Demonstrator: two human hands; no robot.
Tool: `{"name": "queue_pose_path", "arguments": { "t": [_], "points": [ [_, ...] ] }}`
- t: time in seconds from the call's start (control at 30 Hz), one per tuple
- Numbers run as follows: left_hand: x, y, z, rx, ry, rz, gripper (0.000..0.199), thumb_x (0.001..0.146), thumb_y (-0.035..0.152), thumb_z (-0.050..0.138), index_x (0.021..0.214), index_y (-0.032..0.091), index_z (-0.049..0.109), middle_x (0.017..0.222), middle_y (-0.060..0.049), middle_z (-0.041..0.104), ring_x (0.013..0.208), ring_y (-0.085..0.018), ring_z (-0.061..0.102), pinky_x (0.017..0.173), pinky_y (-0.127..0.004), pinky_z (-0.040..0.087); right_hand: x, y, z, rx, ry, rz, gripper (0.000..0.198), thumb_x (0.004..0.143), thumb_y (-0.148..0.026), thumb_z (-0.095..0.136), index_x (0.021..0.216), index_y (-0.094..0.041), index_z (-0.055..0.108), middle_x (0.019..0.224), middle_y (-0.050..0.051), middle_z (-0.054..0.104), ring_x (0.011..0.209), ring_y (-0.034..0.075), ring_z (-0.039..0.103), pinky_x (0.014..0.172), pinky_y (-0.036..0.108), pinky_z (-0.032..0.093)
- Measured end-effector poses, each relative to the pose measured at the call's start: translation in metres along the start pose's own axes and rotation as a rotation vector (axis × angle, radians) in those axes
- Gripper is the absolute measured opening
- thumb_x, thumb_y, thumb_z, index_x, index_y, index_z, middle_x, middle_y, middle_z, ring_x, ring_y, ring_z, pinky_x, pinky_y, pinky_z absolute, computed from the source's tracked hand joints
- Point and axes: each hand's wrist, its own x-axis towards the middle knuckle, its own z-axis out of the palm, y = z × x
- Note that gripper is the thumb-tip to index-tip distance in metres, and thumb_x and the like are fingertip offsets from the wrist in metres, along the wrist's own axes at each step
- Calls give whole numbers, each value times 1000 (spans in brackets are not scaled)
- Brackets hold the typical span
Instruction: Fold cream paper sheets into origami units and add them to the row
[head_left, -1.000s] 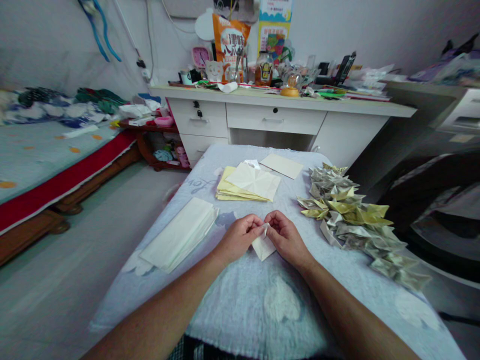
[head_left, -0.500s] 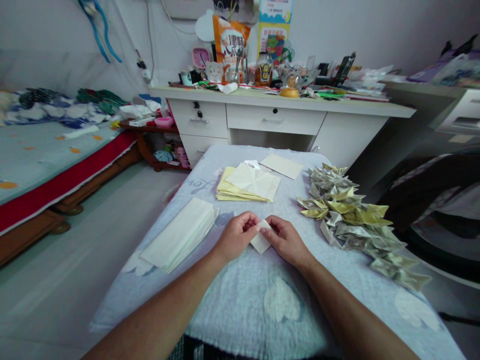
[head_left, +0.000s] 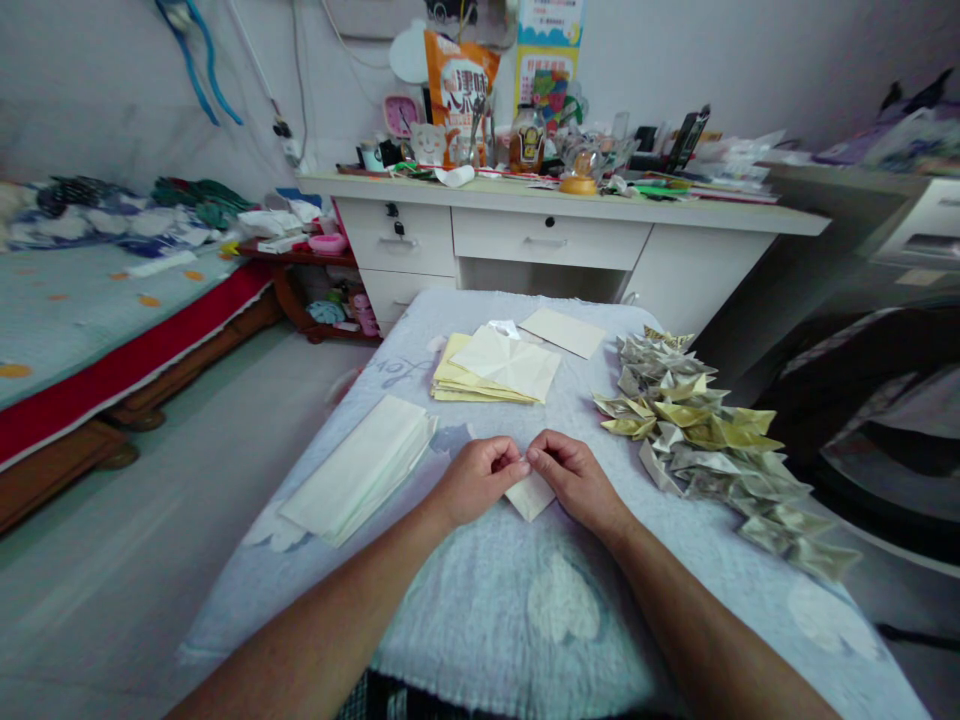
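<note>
A small folded piece of pale paper (head_left: pixel 531 497) is between my hands, low over the cloth-covered table (head_left: pixel 480 620). My left hand (head_left: pixel 486 475) pinches its upper edge from the left. Thumb and fingers of my right hand (head_left: pixel 574 475) close on the same edge from the right, the two thumb tips almost touching. The fingers hide the paper's top part. Beyond the hands lies a stack of yellow and cream paper sheets (head_left: pixel 502 368), the top one creased. Left of my left hand rests a pile of long folded white paper (head_left: pixel 360 465).
Many folded paper shapes (head_left: pixel 697 430), silvery and yellow, lie in rows along the table's right side. A flat cream sheet (head_left: pixel 562 331) is at the far edge. Behind stands a cluttered white desk (head_left: pixel 551 235); a bed (head_left: pixel 112 310) is at the left.
Both hands have shifted slightly, the left a little lower and to the right. The folded paper has moved slightly down and right, with more of its lower part showing.
</note>
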Motion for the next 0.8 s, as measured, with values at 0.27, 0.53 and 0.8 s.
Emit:
{"name": "queue_pose_path", "arguments": {
  "t": [0.27, 0.53, 0.8],
  "points": [
    [-1, 0, -1, -25, -20, 13, 24, 83, 33, 56, 69, 16, 49, 60, 6, 40, 56, -7, 36, 51, -20, 27, 0, 0, -1, 2, 22, 29, 36, 90, -46, 48, 69, -18, 51, 60, -4, 41, 57, 10, 38, 52, 21, 31],
    [1, -3, -3, -139, 47, -22, 26, 84, 40, 55, 74, 17, 47, 56, 7, 40, 49, -7, 34, 47, -19, 23, 1, 4, -1, -18, -14, 24, 33, 86, -47, 55, 72, -17, 52, 63, -3, 47, 59, 10, 42, 54, 22, 33],
    [0, 1, -6, 30, -7, -28, 36, 85, 42, 52, 60, 17, 43, 53, 5, 42, 50, -8, 38, 49, -21, 26, 2, 4, -4, 37, 19, 68, 38, 86, -52, 53, 69, -18, 51, 58, -5, 42, 53, 9, 36, 50, 22, 30]
  ]
}}
